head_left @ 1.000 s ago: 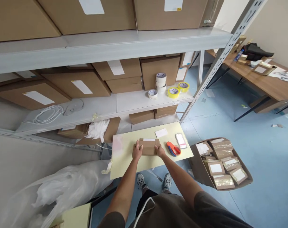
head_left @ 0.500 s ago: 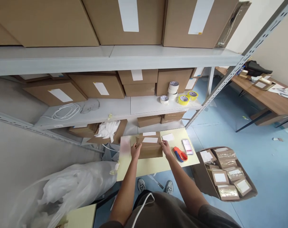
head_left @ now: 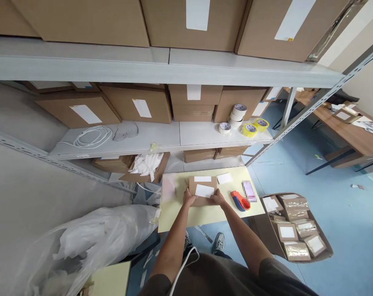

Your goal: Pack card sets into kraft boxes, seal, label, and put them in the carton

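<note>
The left hand (head_left: pixel 189 198) is pinching the box (head_left: pixel 201 200) at its left side, the right hand (head_left: pixel 218 197) at its right, so it is lying between them, over the desk (head_left: pixel 174 211). A tool (head_left: pixel 238 201) is resting right of the hands.

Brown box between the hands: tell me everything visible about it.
The brown box looks like plain cardboard, with flat faces and a roughly rectangular outline. A larger white label sits slightly askew, with a narrower white strip beyond it, near the far edge; no print is readable on either. The left hand and right hand hold it at opposite sides. It is over the pale yellow tabletop; whether it touches that surface is unclear.
</note>
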`<state>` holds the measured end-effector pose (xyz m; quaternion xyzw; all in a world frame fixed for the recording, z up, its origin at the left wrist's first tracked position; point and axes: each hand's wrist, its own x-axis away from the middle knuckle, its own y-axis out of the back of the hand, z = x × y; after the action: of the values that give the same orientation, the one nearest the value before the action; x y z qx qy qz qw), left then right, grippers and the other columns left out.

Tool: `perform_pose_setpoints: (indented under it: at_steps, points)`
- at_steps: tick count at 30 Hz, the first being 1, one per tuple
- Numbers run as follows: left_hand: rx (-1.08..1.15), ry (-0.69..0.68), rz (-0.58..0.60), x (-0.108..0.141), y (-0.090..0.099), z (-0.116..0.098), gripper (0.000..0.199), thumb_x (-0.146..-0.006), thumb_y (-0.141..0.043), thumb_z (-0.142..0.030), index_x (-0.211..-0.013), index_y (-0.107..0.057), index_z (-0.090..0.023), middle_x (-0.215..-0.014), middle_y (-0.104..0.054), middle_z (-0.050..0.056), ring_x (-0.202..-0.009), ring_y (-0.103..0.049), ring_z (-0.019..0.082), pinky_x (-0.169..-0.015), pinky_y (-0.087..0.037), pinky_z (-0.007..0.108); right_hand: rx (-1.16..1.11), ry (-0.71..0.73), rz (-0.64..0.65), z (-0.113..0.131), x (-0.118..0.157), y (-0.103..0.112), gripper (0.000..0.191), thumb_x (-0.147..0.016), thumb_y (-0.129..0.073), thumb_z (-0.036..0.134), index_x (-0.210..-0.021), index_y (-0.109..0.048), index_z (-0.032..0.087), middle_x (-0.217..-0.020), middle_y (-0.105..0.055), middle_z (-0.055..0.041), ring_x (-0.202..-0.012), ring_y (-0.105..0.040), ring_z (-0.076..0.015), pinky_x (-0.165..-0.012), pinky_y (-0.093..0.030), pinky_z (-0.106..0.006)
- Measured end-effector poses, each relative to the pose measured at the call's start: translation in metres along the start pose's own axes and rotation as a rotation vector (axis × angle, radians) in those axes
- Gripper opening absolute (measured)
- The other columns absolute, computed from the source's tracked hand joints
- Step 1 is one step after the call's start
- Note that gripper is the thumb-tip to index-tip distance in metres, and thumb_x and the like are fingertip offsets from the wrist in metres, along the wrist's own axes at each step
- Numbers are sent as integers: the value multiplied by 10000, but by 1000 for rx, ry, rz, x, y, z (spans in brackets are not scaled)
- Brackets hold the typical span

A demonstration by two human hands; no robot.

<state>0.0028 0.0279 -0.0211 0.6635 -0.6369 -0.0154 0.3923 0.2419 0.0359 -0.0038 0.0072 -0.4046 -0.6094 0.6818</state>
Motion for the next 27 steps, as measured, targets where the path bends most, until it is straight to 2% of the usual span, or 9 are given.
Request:
perform_pose_setpoints:
  at_steps: [4,7,13,17,19,21,24,25,27]
  points:
    - [151,-145,-98,8,16,-7,1066,-701,-867,-272,-1604,-306,-199,-1542,-482,200,-1381,-564,315,-1104,-487,376,-178,186,-122,0,14,5,810,-794,-577,345,-1564,-349,243,-1419,-641,-110,-1238,-651,-285,-1022,-533,-414]
    - [162,-278,-110,20,16,3,983,-749,-832,-285,-1594,-333,-240,-1561,-484,176,-1450,-503,323,-1149,-462,407,-109,237,-204,-11,22,11,851,-783,-551,306,-1593,-304,217,-1486,-594,-126,-1314,-606,-293,-1064,-515,-411]
    - [194,-209,75,37,-10,33,893,-741,-768,-133,-1536,-376,-236,-1486,-606,168,-1354,-610,308,-1123,-470,439,80,162,-134,-51,27,9,863,-683,-477,190,-1544,-433,209,-1514,-583,-125,-1402,-555,-283,-1125,-482,-438]
    - [145,-146,93,41,-16,35,857,-775,-692,-105,-1563,-386,-241,-1468,-630,141,-1352,-615,275,-1112,-483,410,88,173,-67,-67,29,11,939,-623,-464,160,-1560,-464,222,-1498,-610,-100,-1429,-538,-256,-1139,-478,-450]
    - [97,-107,0,45,-9,32,825,-832,-596,-89,-1605,-347,-235,-1484,-617,139,-1355,-612,255,-1103,-492,380,87,184,-56,-67,31,19,959,-620,-466,152,-1576,-457,231,-1486,-622,-101,-1430,-540,-247,-1137,-482,-458]
    - [24,-64,-198,51,2,25,793,-892,-505,-98,-1646,-287,-211,-1527,-574,160,-1374,-590,255,-1101,-493,370,67,170,-81,-63,33,33,944,-648,-471,150,-1588,-443,237,-1472,-630,-117,-1382,-589,-262,-1102,-513,-472]
    - [-75,-124,-420,58,19,6,672,-979,-425,-185,-1642,-318,-183,-1535,-554,178,-1401,-550,272,-1133,-467,387,1,174,-236,-47,38,57,815,-746,-472,168,-1561,-478,195,-1441,-646,-160,-1321,-635,-291,-1075,-540,-476]
    - [-96,-194,-403,58,23,-3,612,-1001,-418,-226,-1611,-388,-195,-1516,-574,166,-1404,-544,272,-1151,-450,388,-24,202,-286,-39,39,63,747,-788,-467,182,-1535,-507,179,-1423,-658,-167,-1315,-637,-296,-1077,-541,-472]
    - [-153,-340,-243,53,27,-23,497,-1012,-477,-331,-1494,-555,-236,-1494,-603,133,-1441,-506,281,-1196,-403,393,-73,285,-314,-20,42,68,611,-864,-454,217,-1460,-582,174,-1375,-692,-159,-1295,-643,-298,-1076,-544,-459]
